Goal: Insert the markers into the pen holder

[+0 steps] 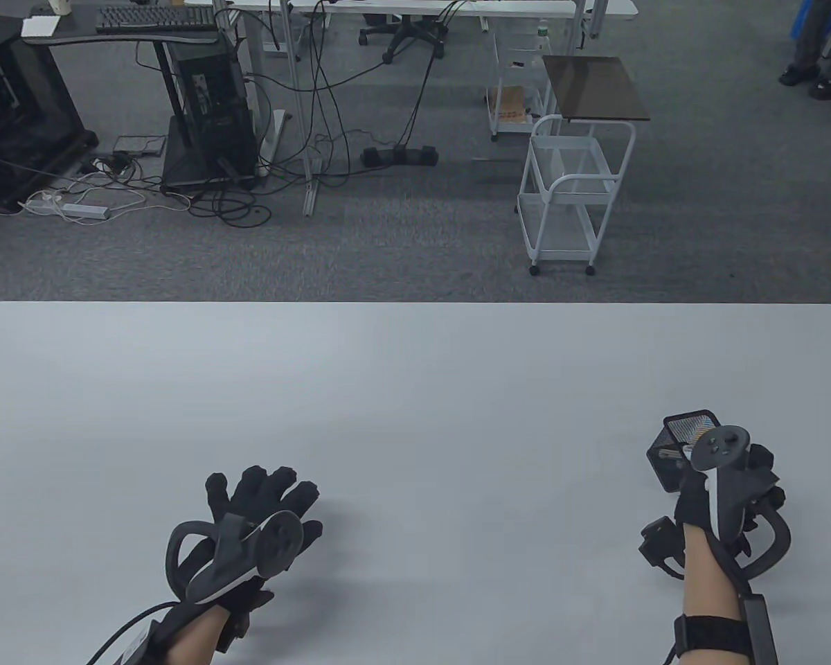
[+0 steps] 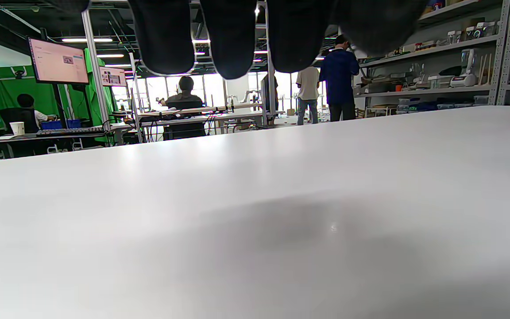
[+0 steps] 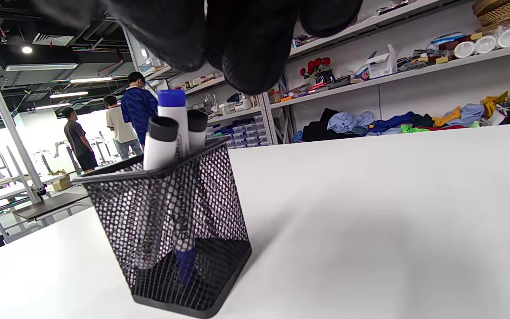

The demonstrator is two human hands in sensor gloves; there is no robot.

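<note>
A black mesh pen holder [image 1: 670,451] stands on the white table [image 1: 415,388] at the right. In the right wrist view the holder [image 3: 219,195] contains three markers: one with a blue cap [image 3: 171,99] and two with black caps [image 3: 163,128] [image 3: 197,120]. My right hand [image 1: 755,471] is just beside and above the holder. Its fingertips [image 3: 246,53] hang bunched over the markers without touching them and hold nothing. My left hand [image 1: 263,495] lies palm down on the table at the lower left, fingers spread and empty. Its fingertips [image 2: 230,40] hang over bare table.
No loose markers show on the table. Beyond the far edge are a white wire cart [image 1: 571,194], desks, cables and a computer tower [image 1: 211,111] on the floor. People stand in the background of the wrist views.
</note>
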